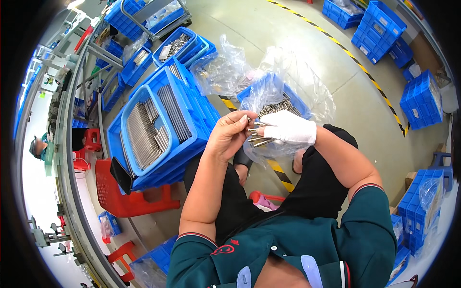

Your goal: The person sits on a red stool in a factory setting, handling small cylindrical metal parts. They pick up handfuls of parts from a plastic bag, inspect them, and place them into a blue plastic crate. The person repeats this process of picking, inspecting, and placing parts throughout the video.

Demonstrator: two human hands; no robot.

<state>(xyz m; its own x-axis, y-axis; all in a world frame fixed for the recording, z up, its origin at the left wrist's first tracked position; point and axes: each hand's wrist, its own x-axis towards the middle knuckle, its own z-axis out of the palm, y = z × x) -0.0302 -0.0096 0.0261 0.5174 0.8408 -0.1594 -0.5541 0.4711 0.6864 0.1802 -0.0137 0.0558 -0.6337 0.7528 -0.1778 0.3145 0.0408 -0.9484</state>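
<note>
My bare left hand (232, 133) is closed, its thumb and fingertips pinching the end of a slim metal rod (249, 119). Beside it, my right hand (290, 128) wears a white glove with bare fingertips and grips several shiny metal rods (260, 142), whose ends point left. Both hands hover over a blue crate (298, 100) lined with clear plastic, where more loose rods (281, 106) lie jumbled. To the left, a light blue tray (126, 126) rests on a stacked blue crate (113, 139). Neat rows of metal rods (142, 132) fill that tray.
Clear plastic bags (218, 67) spread around the near crate. A red stool (113, 192) stands at the left by the stack. Further blue crates (378, 31) are piled at the right. Yellow-and-black tape (362, 67) crosses the floor; a long metal workbench frame (67, 158) runs down the left.
</note>
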